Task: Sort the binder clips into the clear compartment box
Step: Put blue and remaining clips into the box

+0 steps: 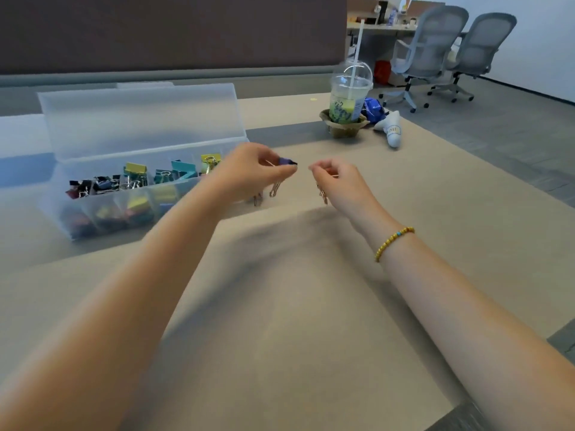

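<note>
Left hand (255,169) pinches a dark blue binder clip (287,161) above the tan desk (311,306), just right of the frosted, hinged compartment box (93,194). Right hand (334,178) curls round wire handles; its clip is hidden. Best practice: carry each clip over its matching colour cell, then release low.

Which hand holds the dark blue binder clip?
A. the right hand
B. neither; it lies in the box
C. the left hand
C: the left hand pinches the dark blue binder clip above the table, to the right of the clear compartment box.
</note>
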`<state>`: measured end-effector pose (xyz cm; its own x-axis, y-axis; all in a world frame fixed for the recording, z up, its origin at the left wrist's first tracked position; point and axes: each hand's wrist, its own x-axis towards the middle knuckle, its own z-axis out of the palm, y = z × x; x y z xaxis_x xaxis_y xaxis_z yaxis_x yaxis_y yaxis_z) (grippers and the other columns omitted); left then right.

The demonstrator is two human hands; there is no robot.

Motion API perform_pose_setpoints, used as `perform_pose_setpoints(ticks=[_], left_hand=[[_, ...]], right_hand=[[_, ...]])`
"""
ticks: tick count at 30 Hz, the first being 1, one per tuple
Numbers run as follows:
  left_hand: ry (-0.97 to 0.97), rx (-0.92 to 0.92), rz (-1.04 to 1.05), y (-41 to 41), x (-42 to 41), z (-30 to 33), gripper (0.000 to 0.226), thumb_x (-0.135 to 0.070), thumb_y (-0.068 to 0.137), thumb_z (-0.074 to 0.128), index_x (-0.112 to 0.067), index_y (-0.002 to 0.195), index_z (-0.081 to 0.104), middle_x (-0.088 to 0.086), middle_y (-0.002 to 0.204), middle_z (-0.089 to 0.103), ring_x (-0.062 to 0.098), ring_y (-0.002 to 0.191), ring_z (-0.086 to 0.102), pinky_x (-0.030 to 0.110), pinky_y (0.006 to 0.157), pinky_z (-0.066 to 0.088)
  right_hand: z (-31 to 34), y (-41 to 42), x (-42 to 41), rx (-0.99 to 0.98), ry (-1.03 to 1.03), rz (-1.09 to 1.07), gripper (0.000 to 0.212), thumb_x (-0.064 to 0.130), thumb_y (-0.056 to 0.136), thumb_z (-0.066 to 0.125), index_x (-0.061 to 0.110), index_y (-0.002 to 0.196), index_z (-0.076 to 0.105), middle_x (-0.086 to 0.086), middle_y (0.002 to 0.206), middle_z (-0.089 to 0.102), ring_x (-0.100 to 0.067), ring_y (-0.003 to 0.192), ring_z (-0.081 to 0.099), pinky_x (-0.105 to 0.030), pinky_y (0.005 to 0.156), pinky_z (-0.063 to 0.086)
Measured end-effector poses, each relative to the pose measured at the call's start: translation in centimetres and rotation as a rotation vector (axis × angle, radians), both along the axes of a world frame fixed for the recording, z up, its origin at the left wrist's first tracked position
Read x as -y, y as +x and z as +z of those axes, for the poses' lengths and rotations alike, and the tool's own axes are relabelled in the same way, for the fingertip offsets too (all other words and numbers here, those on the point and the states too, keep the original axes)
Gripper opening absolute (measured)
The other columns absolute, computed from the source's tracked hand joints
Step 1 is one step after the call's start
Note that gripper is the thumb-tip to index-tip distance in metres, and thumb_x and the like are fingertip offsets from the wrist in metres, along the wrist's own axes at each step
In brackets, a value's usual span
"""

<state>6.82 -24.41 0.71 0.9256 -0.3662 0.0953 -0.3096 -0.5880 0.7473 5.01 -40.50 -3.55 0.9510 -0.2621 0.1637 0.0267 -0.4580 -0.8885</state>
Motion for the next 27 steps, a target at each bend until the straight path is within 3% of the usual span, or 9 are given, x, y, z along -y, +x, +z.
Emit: perform_pose_setpoints(ticks=[4, 8, 11, 14, 16, 19, 22, 24, 27], left_hand=[[-0.132, -0.016, 0.212, 2.5, -4.3, 2.0, 0.036, -0.048, 0.087, 0.055, -0.014, 0.092, 0.064, 0.003, 0.087, 0.062, 0.013, 0.055, 0.041, 0.022, 0.050, 0.035], [-0.123, -0.043, 0.327, 4.3, -6.6, 2.2, 0.049, -0.056, 0.086, 0.051, -0.011, 0.094, 0.065, 0.005, 0.081, 0.059, 0.013, 0.058, 0.042, 0.023, 0.050, 0.036], [-0.041, -0.036, 0.348, 4.9, -6.9, 2.2, 0.051, -0.057, 0.087, 0.047, -0.010, 0.094, 0.064, 0.001, 0.072, 0.052, 0.011, 0.062, 0.043, 0.022, 0.052, 0.038], [0.004, -0.034, 0.348, 5.6, -7.0, 2.2, 0.049, -0.055, 0.088, 0.047, -0.009, 0.092, 0.062, 0.000, 0.067, 0.047, 0.011, 0.060, 0.042, 0.021, 0.050, 0.037], [0.057, -0.047, 0.315, 6.0, -6.9, 2.1, 0.045, -0.054, 0.087, 0.050, -0.011, 0.091, 0.062, 0.000, 0.068, 0.049, 0.011, 0.059, 0.042, 0.021, 0.050, 0.037], [0.128, -0.041, 0.234, 6.5, -6.2, 1.7, 0.036, -0.045, 0.086, 0.058, -0.011, 0.099, 0.061, 0.004, 0.086, 0.059, 0.014, 0.068, 0.049, 0.024, 0.058, 0.043], [0.094, 0.052, 0.185, 6.8, -5.2, 1.2, 0.040, -0.037, 0.081, 0.068, -0.008, 0.108, 0.062, 0.007, 0.097, 0.063, 0.019, 0.083, 0.057, 0.033, 0.076, 0.050], [0.068, 0.097, 0.159, 6.7, -4.7, 1.1, 0.039, -0.034, 0.080, 0.070, -0.008, 0.109, 0.062, 0.007, 0.098, 0.064, 0.019, 0.084, 0.059, 0.033, 0.079, 0.052], [0.015, 0.079, 0.163, 7.0, -4.6, 1.1, 0.038, -0.034, 0.087, 0.060, -0.011, 0.118, 0.054, 0.005, 0.101, 0.059, 0.015, 0.079, 0.056, 0.026, 0.070, 0.049]], right_hand=[[2.5, 3.7, -4.8, 0.151, 0.020, 0.120, 0.011, 0.019, 0.095, 0.051, 0.012, 0.098, 0.058, 0.004, 0.073, 0.053, -0.008, 0.064, 0.047, -0.020, 0.058, 0.038], [3.7, 7.0, -8.0, 0.186, -0.025, 0.141, 0.023, 0.023, 0.096, 0.050, 0.005, 0.106, 0.059, -0.002, 0.086, 0.056, -0.010, 0.074, 0.050, -0.009, 0.055, 0.040], [3.0, 9.0, -8.8, 0.036, -0.236, 0.224, 0.024, 0.030, 0.097, 0.047, 0.010, 0.101, 0.060, -0.001, 0.088, 0.058, -0.017, 0.086, 0.054, -0.026, 0.081, 0.045], [2.4, 9.8, -9.2, 0.018, -0.622, 0.085, 0.030, 0.034, 0.099, 0.038, 0.019, 0.116, 0.057, 0.001, 0.116, 0.059, -0.020, 0.114, 0.049, -0.044, 0.109, 0.024], [3.1, 9.5, -9.1, 0.126, -0.547, 0.073, 0.032, 0.027, 0.100, 0.036, 0.014, 0.120, 0.057, -0.003, 0.118, 0.059, -0.021, 0.113, 0.050, -0.038, 0.103, 0.032], [4.7, 8.6, -8.8, 0.056, -0.161, 0.277, 0.040, 0.031, 0.102, 0.032, 0.007, 0.106, 0.064, -0.001, 0.092, 0.060, -0.010, 0.082, 0.054, -0.021, 0.073, 0.044], [5.2, 8.1, -8.2, -0.001, -0.252, 0.342, 0.032, 0.029, 0.099, 0.041, 0.009, 0.103, 0.065, 0.004, 0.080, 0.057, -0.001, 0.068, 0.050, -0.006, 0.054, 0.040], [5.1, 8.3, -7.7, -0.011, -0.226, 0.326, 0.022, 0.021, 0.098, 0.045, 0.010, 0.106, 0.064, 0.002, 0.081, 0.059, -0.002, 0.066, 0.052, -0.008, 0.053, 0.040], [4.7, 9.0, -7.0, 0.017, -0.153, 0.262, 0.017, 0.013, 0.096, 0.047, 0.010, 0.104, 0.062, 0.001, 0.081, 0.059, -0.004, 0.066, 0.052, -0.009, 0.055, 0.043]])
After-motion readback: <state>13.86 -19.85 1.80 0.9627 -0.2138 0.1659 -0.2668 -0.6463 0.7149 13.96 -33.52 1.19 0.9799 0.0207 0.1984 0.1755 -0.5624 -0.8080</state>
